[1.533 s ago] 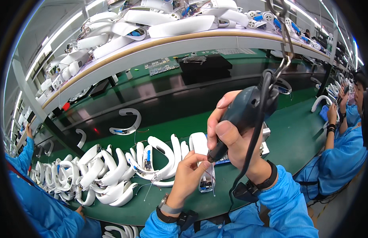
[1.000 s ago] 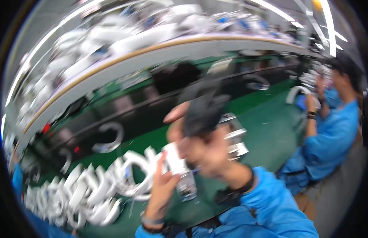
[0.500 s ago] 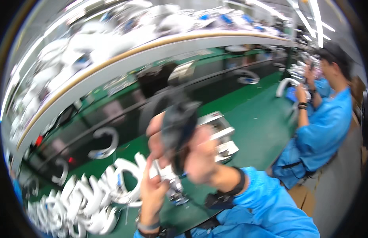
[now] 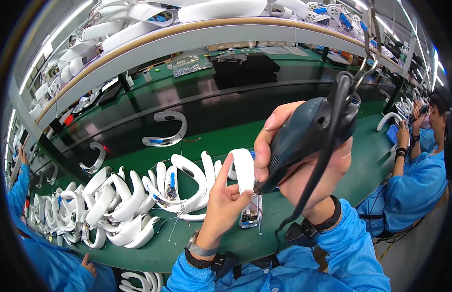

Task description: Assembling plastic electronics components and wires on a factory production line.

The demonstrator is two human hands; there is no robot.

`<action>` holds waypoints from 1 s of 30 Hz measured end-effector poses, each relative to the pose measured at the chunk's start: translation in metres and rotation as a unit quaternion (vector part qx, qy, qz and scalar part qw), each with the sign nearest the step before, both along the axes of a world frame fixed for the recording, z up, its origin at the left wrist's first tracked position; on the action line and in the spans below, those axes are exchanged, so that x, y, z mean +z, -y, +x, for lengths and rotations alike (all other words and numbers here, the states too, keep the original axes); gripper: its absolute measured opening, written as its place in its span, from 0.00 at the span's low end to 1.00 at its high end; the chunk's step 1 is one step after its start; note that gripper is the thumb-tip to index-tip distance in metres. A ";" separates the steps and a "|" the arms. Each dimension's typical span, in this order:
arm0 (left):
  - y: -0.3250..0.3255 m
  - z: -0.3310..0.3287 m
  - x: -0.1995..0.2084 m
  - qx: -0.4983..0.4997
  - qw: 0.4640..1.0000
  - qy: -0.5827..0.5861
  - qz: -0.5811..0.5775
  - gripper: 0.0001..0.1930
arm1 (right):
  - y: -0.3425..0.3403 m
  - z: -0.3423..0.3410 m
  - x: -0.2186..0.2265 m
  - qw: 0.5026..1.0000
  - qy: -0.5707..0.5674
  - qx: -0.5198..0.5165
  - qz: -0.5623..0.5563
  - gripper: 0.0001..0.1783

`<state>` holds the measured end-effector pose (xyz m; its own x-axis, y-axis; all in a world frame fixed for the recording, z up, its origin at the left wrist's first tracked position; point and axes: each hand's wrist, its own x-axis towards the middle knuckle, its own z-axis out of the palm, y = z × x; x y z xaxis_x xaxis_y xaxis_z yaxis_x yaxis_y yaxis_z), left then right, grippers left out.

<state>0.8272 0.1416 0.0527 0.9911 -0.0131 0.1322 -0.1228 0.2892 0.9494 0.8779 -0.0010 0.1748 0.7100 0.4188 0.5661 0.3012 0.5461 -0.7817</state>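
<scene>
One driver (image 4: 304, 138) seemingly touches white casing (image 4: 243, 168).

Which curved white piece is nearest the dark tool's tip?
The piece between the left hand and right hand, circuit board exposed at its near end, right beside the dark tool; the pile lies farther left.

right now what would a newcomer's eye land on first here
Probably the dark power tool gripped in the right hand, right of centre, its tip near a white curved part beside the left hand. Next, the heap of white curved pieces on the green bench at left, and white parts crowding the shelf above.
</scene>
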 end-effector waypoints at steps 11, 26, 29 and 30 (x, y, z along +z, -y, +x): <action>-0.002 0.000 0.002 0.018 0.997 0.019 0.078 0.45 | -0.003 -0.004 -0.004 0.999 0.001 0.018 0.029 0.52; -0.001 -0.006 -0.002 -0.049 0.999 0.002 -0.025 0.14 | 0.003 -0.004 0.010 0.992 0.060 0.005 0.113 0.46; 0.001 -0.004 -0.005 -0.047 0.999 -0.003 -0.025 0.11 | 0.005 -0.004 0.011 0.992 0.057 0.001 0.114 0.46; 0.002 -0.003 -0.006 -0.046 0.999 -0.002 -0.025 0.10 | 0.005 -0.004 0.011 0.991 0.061 0.004 0.118 0.47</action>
<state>0.8245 0.1393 0.0464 0.9867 -0.0968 0.1308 -0.0898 0.3462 0.9338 0.8740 -0.0059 0.1856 0.6273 0.2702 0.7304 0.3803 0.7122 -0.5900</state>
